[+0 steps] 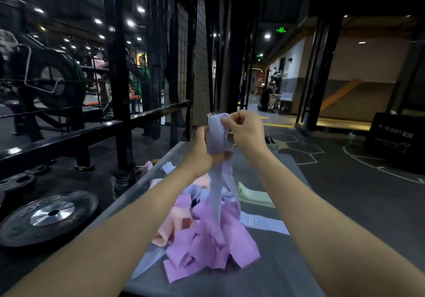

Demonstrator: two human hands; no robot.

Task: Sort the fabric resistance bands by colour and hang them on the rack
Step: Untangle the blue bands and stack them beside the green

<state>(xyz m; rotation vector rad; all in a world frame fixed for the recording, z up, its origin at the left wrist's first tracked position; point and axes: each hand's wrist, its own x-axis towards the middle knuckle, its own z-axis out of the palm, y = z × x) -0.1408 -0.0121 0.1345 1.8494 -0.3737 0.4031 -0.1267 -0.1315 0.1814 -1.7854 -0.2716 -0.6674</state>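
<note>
Gathering the lavender band evenly works best: left hand grips its bundle, right hand pinches the top (tail trails into the pile below), so lift clear.

The left hand is half hidden behind the lavender band.

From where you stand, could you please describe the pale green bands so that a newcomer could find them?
Start at the grey table and its heap of pink and lilac bands. The pale green bands lie right of it, the only neatly flat stack.
</note>
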